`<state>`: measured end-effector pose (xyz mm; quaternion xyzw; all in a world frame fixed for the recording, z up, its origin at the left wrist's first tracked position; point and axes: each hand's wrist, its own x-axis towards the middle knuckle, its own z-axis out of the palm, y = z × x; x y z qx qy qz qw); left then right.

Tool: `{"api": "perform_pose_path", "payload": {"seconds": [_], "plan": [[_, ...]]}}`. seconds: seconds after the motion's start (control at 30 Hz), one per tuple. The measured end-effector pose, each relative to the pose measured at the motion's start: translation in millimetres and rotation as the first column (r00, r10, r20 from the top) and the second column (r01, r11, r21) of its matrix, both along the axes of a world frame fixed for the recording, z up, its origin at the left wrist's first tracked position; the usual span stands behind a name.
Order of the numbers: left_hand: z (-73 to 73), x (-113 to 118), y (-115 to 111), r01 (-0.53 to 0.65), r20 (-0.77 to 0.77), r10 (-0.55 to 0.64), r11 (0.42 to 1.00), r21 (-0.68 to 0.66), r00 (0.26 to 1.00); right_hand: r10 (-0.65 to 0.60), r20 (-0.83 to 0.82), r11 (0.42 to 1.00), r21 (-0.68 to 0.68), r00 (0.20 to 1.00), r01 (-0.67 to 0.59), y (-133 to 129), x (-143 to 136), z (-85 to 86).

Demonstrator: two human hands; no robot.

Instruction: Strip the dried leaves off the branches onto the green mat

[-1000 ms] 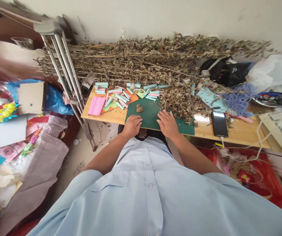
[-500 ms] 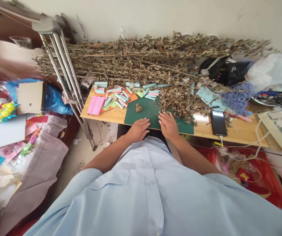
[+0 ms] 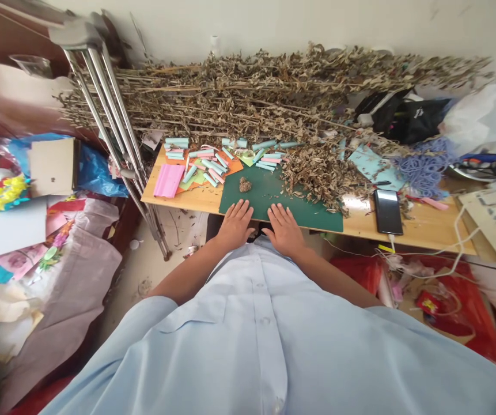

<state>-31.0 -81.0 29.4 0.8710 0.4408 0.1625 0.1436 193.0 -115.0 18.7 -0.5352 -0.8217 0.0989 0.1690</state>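
Fingers extended and holding nothing, a person's left hand point(image 3: 235, 225) and right hand point(image 3: 286, 230) lie at the green mat point(image 3: 265, 196) along the tabletop's point(image 3: 429, 225) near edge. A roundish dried clump point(image 3: 245, 184), showing no clear long axis, sits just beyond the left, the nearer hand.
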Motion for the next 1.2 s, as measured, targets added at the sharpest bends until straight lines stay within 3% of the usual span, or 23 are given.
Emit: {"api": "perform_pose_path", "payload": {"seconds": [0.13, 0.2, 0.37, 0.57, 0.73, 0.8, 0.9, 0.97, 1.07, 1.13, 1.17, 1.2], "plan": [[1.4, 3, 5, 0.21, 0.065, -0.208, 0.977, -0.027, 0.976, 0.046, -0.023, 0.999, -0.008, 0.999, -0.046, 8, 1, 2.5], [1.6, -3, 11, 0.248, 0.149, -0.239, 0.968, -0.045, 0.96, 0.028, -0.045, 1.0, 0.003, 0.999, -0.027, 13, 7, 3.8], [-1.7, -19, 26, -0.026, 0.281, 0.036, 0.999, -0.039, 0.959, 0.06, 0.008, 0.998, -0.017, 0.998, -0.059, 23, 6, 5.8], [-4.2, -21, 32, -0.069, 0.347, 0.092, 0.995, -0.077, 0.933, 0.217, 0.018, 0.976, -0.023, 0.976, -0.217, 23, -22, 7.4], [-0.7, -29, 26, -0.116, 0.392, 0.176, 0.978, -0.172, 0.903, 0.494, -0.113, 0.869, 0.018, 0.862, -0.495, 11, -7, 5.9], [-0.7, -30, 25, -0.12, 0.399, 0.174, 0.98, -0.157, 0.9, 0.476, -0.142, 0.879, 0.043, 0.868, -0.475, 9, 0, 5.3], [-2.3, -26, 22, -0.081, 0.352, 0.103, 0.994, -0.077, 0.93, 0.325, -0.11, 0.946, 0.045, 0.939, -0.322, 10, 0, 5.4], [-3.1, -20, 18, -0.019, 0.274, 0.028, 0.999, -0.034, 0.961, 0.343, -0.088, 0.939, 0.026, 0.935, -0.342, 11, -2, 5.0], [-1.7, -16, 10, 0.215, 0.252, -0.195, 0.975, -0.053, 0.948, 0.478, -0.128, 0.877, 0.003, 0.869, -0.481, 8, 0, 2.8], [2.1, -17, 8, 0.358, 0.338, -0.305, 0.928, -0.106, 0.89, 0.393, -0.189, 0.917, 0.014, 0.9, -0.398, 4, 7, 1.1], [4.9, -20, 8, 0.324, 0.383, -0.25, 0.936, -0.14, 0.889, 0.291, -0.221, 0.955, 0.018, 0.931, -0.295, 2, 11, 0.6], [8.1, -22, 10, 0.211, 0.407, -0.127, 0.963, -0.169, 0.905, 0.183, -0.247, 0.982, 0.011, 0.952, -0.186, 0, 16, 0.5]]}}
